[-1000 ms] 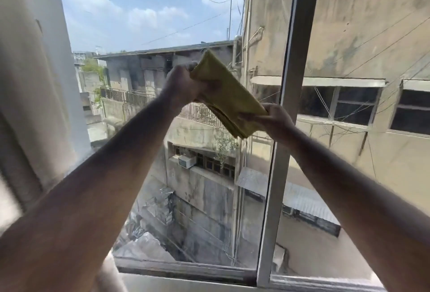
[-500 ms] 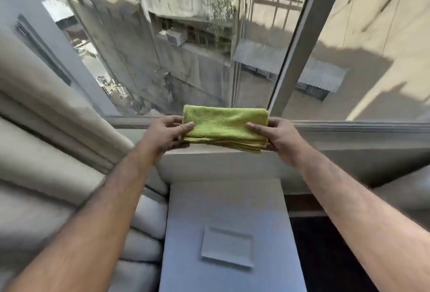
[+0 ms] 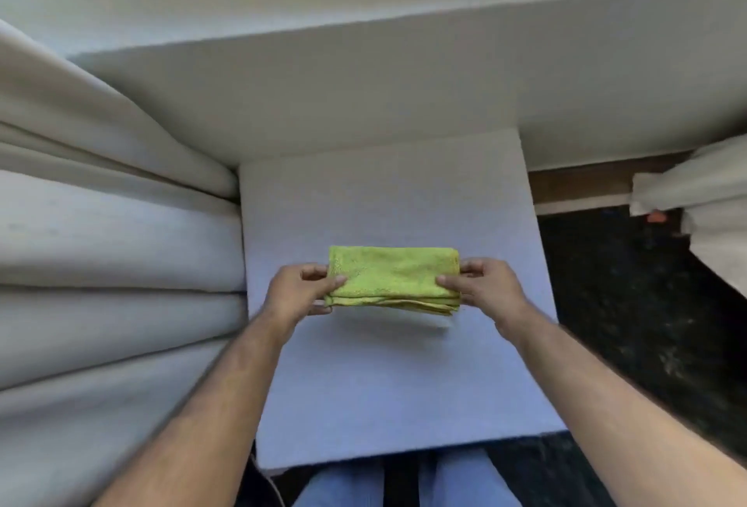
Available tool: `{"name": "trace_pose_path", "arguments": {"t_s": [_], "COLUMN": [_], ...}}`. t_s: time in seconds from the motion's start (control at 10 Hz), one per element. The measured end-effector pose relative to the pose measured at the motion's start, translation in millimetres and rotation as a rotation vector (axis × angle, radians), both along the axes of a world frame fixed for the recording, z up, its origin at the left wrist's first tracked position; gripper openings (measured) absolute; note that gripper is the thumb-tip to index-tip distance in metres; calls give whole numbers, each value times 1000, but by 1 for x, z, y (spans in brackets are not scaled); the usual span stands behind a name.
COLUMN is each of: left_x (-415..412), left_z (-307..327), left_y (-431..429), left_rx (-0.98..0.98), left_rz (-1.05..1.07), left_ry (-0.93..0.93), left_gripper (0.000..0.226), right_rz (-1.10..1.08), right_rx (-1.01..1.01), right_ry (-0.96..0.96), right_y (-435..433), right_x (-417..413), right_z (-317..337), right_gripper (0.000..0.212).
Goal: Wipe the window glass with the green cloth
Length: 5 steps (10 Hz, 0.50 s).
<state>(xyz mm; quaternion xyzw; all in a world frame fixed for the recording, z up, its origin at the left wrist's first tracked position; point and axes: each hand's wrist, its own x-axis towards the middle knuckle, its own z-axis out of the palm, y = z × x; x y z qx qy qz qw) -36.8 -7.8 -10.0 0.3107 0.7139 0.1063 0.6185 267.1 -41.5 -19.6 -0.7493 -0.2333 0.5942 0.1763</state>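
Observation:
The green cloth is folded into a flat rectangle and held level a little above a small white table. My left hand pinches its left end, thumb on top. At the right end, my right hand grips it the same way. The window glass is out of view; only the white sill or wall ledge below it shows at the top.
Pale curtain folds hang along the left beside the table. More pale fabric sits at the right above a dark floor. Blue-trousered legs show below the table's near edge.
Both hands have brought the cloth down from the window glass to just above the table. The cloth went from tilted and upright to folded flat. The view dropped from the window to the table.

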Motion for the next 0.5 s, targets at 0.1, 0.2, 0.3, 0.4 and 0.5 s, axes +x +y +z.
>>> {"name": "trace_pose_path", "arguments": {"t_s": [0.1, 0.2, 0.3, 0.4, 0.5], "left_x": [11, 21, 31, 39, 41], "left_z": [-43, -73, -82, -70, -41], "left_y": [-15, -20, -18, -13, -1], "left_rx": [48, 106, 124, 193, 340], "left_rz": [-40, -155, -331, -470, -585], "left_ry": [141, 286, 486, 628, 686], "left_gripper": [28, 32, 31, 35, 41], "right_rz": [31, 72, 180, 331, 526], "right_rx": [14, 70, 77, 136, 359], "right_ry": [-163, -314, -453, -637, -752], "right_y": [-19, -26, -28, -25, -9], "right_x": [-3, -7, -12, -20, -21], "right_z": [-40, -63, -72, -63, -27], "right_gripper": [19, 27, 31, 56, 74]}}
